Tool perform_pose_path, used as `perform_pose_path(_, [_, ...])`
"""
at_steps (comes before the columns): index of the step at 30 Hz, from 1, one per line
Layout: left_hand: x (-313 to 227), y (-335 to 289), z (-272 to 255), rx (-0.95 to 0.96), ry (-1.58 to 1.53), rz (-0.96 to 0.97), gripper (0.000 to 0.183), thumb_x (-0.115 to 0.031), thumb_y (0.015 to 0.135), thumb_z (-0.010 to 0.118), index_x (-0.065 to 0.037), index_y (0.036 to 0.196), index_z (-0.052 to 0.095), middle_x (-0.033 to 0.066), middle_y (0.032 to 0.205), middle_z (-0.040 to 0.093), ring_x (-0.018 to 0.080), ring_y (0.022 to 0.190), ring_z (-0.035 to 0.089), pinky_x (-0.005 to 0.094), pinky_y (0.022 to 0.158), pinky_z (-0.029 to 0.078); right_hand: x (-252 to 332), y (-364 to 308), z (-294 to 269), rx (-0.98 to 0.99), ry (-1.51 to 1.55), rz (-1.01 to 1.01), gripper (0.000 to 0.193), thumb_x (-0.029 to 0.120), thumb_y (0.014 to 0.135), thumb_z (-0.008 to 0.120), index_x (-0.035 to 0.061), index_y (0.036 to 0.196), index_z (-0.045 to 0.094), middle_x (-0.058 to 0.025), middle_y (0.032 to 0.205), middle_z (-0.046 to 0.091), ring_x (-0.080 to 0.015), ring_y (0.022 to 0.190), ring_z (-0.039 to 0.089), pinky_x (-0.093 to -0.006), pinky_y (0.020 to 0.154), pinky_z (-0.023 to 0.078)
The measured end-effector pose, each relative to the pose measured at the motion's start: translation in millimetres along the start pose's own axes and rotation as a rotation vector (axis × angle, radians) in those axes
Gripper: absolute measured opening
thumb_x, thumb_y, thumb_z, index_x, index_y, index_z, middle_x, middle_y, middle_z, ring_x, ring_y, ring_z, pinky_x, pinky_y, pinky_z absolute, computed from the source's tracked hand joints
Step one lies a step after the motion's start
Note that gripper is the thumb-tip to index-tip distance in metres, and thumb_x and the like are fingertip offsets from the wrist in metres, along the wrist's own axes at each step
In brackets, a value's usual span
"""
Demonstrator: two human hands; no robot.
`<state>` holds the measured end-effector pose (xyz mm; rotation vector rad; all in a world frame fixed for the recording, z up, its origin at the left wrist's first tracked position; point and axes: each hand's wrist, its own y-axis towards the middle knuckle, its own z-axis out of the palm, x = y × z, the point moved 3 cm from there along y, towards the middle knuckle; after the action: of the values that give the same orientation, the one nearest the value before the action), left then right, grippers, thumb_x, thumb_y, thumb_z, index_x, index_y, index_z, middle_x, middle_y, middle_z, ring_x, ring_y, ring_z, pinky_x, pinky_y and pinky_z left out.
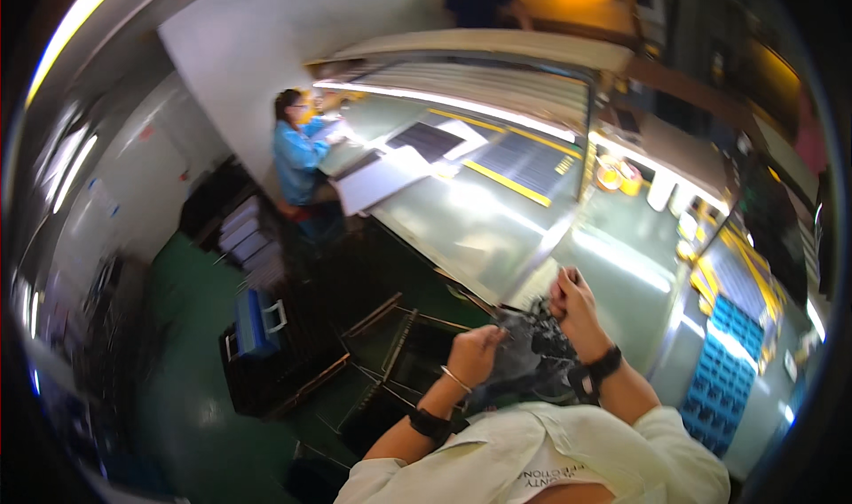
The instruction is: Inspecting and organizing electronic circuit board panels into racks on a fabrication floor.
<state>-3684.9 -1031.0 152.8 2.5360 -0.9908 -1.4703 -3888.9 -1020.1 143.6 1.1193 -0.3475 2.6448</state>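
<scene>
A see-through plastic bag (532,358) with dark bits showing in it hangs in front of my body, by the near edge of the workbench. My left hand (475,355) is closed on the bag's left upper edge, thumb and fingers pinched together. Higher up and to the right, my right hand (575,304) is closed too, its fingertips pressed together at the bag's other top corner. Exactly how the right fingertips grip the plastic is too small to see. My shirt hides the lower end of the bag.
The bright workbench (461,247) holds yellow-edged dark panels (524,162), white sheets (383,180) and tape rolls (619,174). A blue compartment tray (723,371) lies at right. A co-worker in blue (300,153) sits far left. Black crates (284,366) and a blue box (256,322) stand left.
</scene>
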Motion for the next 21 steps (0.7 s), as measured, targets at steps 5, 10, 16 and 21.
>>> perform_pose_path(5, [-13.1, 8.9, -2.3, -0.016, 0.041, 0.069, 0.017, -0.013, 0.082, 0.056, 0.002, 0.076, 0.058, 0.0205, 0.065, 0.055, 0.0336, 0.059, 0.058, 0.0330, 0.050, 0.043, 16.9, 7.4, -25.5, -0.111, 0.110, -0.033, 0.017, 0.021, 0.091, 0.049, 0.0120, 0.079, 0.042, -0.0004, 0.060, 0.041, -0.0073, 0.045, 0.030, -0.0218, 0.039, 0.026])
perform_pose_path(10, [-11.3, 14.5, -17.7, 0.044, 0.114, -0.018, 0.017, -0.013, 0.084, 0.055, 0.002, 0.076, 0.059, 0.0215, 0.064, 0.054, 0.0350, 0.057, 0.057, 0.0343, 0.047, 0.042, 51.0, 10.3, -80.3, -0.243, 0.130, -0.174, 0.016, 0.022, 0.090, 0.050, 0.0128, 0.078, 0.043, -0.0001, 0.060, 0.041, -0.0073, 0.045, 0.030, -0.0214, 0.039, 0.027])
perform_pose_path(16, [-3.4, 15.1, -44.6, 0.001, 0.183, -0.163, 0.020, -0.015, 0.084, 0.055, 0.002, 0.075, 0.058, 0.0212, 0.061, 0.051, 0.0361, 0.053, 0.053, 0.0336, 0.046, 0.038, 113.9, -2.0, -204.4, -0.596, 0.057, -0.509, 0.014, 0.020, 0.091, 0.048, 0.0124, 0.079, 0.045, 0.0027, 0.060, 0.041, -0.0054, 0.044, 0.031, -0.0198, 0.038, 0.027])
perform_pose_path(21, [1.7, 9.4, -52.3, 0.038, 0.174, 0.007, 0.020, -0.014, 0.085, 0.055, 0.004, 0.076, 0.059, 0.0198, 0.057, 0.051, 0.0260, 0.047, 0.052, 0.0303, 0.045, 0.037, 159.1, -38.0, -294.0, -0.921, -0.055, -0.607, 0.022, 0.024, 0.090, 0.051, 0.0130, 0.072, 0.043, 0.0030, 0.056, 0.040, -0.0062, 0.040, 0.031, -0.0202, 0.035, 0.029])
